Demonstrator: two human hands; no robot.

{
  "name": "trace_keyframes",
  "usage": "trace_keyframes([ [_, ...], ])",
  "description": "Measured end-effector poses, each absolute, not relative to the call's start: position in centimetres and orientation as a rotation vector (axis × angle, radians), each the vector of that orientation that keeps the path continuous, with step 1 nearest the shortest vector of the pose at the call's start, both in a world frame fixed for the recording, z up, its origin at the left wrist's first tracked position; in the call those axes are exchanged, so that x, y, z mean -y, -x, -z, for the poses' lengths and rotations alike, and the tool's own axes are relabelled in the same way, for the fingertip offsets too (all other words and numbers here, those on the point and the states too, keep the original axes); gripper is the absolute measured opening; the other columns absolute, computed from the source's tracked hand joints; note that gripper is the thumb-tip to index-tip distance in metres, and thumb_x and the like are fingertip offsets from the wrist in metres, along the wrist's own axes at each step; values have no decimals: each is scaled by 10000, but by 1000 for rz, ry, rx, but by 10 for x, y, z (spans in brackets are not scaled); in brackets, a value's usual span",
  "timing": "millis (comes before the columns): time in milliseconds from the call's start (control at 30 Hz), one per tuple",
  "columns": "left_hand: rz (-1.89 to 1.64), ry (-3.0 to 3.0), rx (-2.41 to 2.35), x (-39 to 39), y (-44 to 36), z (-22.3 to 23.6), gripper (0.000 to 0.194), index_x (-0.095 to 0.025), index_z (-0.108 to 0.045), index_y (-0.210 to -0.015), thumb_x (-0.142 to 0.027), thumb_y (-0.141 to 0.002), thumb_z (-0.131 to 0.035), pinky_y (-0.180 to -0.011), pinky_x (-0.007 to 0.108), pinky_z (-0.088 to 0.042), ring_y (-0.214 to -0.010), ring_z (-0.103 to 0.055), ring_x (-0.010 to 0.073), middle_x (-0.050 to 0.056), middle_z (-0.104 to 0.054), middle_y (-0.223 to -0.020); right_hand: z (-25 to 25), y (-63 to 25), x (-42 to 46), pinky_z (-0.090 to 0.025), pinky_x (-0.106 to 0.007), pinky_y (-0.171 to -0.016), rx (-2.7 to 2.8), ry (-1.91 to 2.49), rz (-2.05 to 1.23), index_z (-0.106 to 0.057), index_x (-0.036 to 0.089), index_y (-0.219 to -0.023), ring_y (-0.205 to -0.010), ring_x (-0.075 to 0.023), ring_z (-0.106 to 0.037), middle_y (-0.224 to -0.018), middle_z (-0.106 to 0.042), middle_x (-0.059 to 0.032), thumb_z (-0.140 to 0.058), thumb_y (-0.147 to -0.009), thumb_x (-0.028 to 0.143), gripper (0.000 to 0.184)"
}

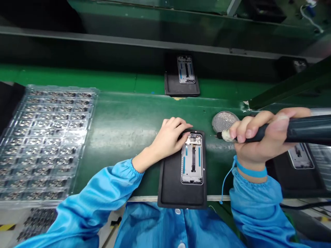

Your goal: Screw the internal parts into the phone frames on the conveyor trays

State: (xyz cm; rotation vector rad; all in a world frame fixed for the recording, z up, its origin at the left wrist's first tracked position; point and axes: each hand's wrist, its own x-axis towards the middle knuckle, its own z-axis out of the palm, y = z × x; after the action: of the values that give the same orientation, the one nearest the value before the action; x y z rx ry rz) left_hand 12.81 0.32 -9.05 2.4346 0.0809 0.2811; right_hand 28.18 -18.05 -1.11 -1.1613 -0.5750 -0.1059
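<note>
One thing, folks: with our left hand (173, 137) loosely spread by the phone frame (188, 168) in the black tray (170, 182) and our right hand (258, 148) gripping the chunky tool (307, 131), we'd steady lightly and keep its tip clear of the ribbon cable (193, 160).

Electronics workshop: phone frame (190, 161), parts tray (49, 142)
</note>
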Motion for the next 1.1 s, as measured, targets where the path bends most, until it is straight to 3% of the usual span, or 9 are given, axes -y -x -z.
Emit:
trace_keyframes([
  [167,-292,-2311,89,7,-120,89,367,-242,-868,-1496,-476,-1242,-744,-1171,473,-471,-1252,-740,280,112,-843,-1377,10,-262,173,-424,-232,-370,635,1080,-70,-438,300,-976,-328,-98,-354,-588,-538,160,-962,-1045,559,589],
  [300,-263,-2326,105,15,-121,93,386,-253,-881,-1512,-497,-1272,-702,-1138,462,-457,-1242,-752,278,111,-866,-1350,11,-256,172,-411,-225,-354,657,1066,-116,-427,287,-943,-322,-88,-329,-598,-551,158,-967,-1045,565,615],
  [533,-126,-2274,111,15,-126,90,332,-286,-960,-1298,-464,-1281,-680,-1175,457,-478,-1228,-770,259,76,-906,-1283,10,-254,172,-414,-239,-322,704,1088,-115,-378,274,-905,-292,-90,-293,-569,-550,159,-973,-1029,578,679],
  [733,-104,-2251,109,16,-124,87,317,-289,-972,-1245,-427,-1272,-688,-1183,458,-487,-1203,-775,256,75,-901,-1249,11,-254,173,-457,-265,-320,745,1088,-113,-392,277,-910,-288,-106,-331,-579,-589,157,-967,-1035,584,663],
  [833,-106,-2287,57,13,-122,82,296,-290,-935,-1401,-429,-1238,-730,-1228,488,-467,-1304,-749,293,94,-883,-1354,13,-254,171,-448,-251,-326,792,1090,-85,-404,278,-926,-298,-94,-336,-595,-581,158,-900,-1089,553,589],
  [933,-113,-2346,-114,6,-119,78,534,-256,-759,-1712,-376,-1193,-731,-1287,554,-438,-1478,-663,358,142,-796,-1602,18,-252,163,-448,-247,-345,758,1125,-39,-421,294,-962,-312,-95,-338,-589,-555,164,-888,-1099,553,551],
  [1000,-67,-2361,-210,1,-119,78,576,-217,-722,-1745,-350,-1186,-706,-1297,590,-425,-1522,-626,382,162,-767,-1647,24,-251,156,-466,-250,-366,708,1138,-33,-443,305,-991,-326,-100,-358,-583,-538,165,-909,-1087,556,538],
  [1100,-6,-2343,-277,-2,-121,81,521,-222,-790,-1653,-382,-1158,-774,-1305,612,-406,-1501,-623,391,145,-804,-1573,33,-250,146,-483,-250,-389,700,1119,-68,-499,310,-1036,-357,-100,-395,-606,-542,159,-916,-1090,524,472],
])
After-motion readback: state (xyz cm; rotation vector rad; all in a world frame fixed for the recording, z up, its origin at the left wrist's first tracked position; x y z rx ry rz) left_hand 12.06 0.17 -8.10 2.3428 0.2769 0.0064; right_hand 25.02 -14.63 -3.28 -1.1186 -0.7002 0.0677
